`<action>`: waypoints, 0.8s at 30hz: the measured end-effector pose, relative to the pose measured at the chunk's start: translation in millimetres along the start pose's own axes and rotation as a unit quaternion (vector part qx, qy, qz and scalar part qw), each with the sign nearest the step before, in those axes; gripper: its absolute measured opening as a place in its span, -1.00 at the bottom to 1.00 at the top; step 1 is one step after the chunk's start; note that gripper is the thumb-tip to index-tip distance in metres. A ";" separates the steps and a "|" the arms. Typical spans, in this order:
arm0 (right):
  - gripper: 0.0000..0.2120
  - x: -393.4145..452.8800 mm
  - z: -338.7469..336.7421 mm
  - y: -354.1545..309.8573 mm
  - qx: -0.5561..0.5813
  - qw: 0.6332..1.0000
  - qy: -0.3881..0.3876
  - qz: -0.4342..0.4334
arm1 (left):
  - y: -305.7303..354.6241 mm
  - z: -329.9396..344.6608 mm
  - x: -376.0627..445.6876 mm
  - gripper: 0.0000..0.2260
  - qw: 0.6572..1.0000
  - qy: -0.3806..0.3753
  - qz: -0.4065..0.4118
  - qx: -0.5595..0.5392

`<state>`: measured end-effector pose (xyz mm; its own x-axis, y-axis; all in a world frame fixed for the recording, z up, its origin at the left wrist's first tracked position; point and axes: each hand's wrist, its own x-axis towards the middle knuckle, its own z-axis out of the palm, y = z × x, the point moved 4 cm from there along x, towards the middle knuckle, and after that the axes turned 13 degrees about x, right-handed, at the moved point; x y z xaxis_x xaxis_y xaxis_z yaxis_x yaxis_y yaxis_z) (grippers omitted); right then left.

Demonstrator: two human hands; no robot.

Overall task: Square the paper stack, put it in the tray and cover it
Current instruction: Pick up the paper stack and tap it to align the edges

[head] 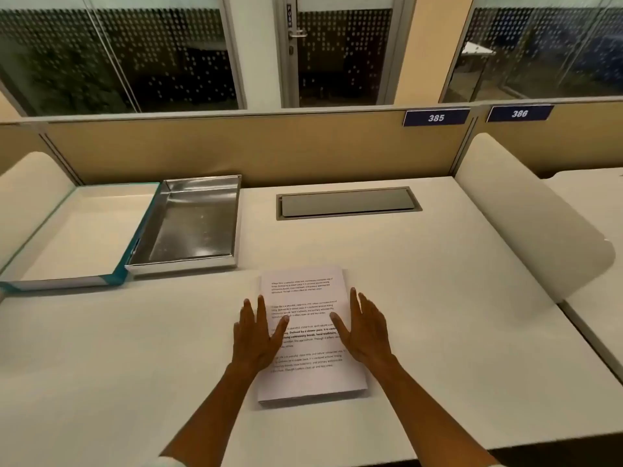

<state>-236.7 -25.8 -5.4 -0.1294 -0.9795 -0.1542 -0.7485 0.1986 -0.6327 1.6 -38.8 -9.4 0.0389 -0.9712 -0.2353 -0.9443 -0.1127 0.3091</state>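
A stack of printed white paper (308,375) lies flat on the desk in front of me. My left hand (257,335) rests against the stack's left edge with fingers spread and its thumb on the top sheet. My right hand (365,328) lies the same way on the right edge, thumb on the sheet. Neither hand grips anything. An empty shiny metal tray (188,261) stands at the back left. Its lid (67,281), white inside with a teal rim, lies upside down just left of the tray, touching it.
A grey cable hatch (347,203) is set into the desk behind the paper. A beige partition (256,146) closes the back; curved white dividers (526,217) stand at both sides. The desk's front edge runs below my forearms.
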 end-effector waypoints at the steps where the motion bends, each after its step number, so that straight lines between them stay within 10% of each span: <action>1: -0.20 -1.0 2.2 -1.1 0.012 1.000 -0.007 0.003 | -0.7 4.6 -0.6 -0.22 1.000 -0.017 -0.011 -0.020; 24: -0.28 44.4 12.7 -8.6 0.190 0.963 0.026 0.191 | 10.6 -16.1 31.7 -0.43 0.906 0.029 -0.222 -0.359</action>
<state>-227.8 -70.6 -16.5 -0.3875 -0.8307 -0.3997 -0.3488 0.5334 -0.7706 -2.0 -74.2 1.3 0.4001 -0.8033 -0.4412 -0.3763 -0.5830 0.7201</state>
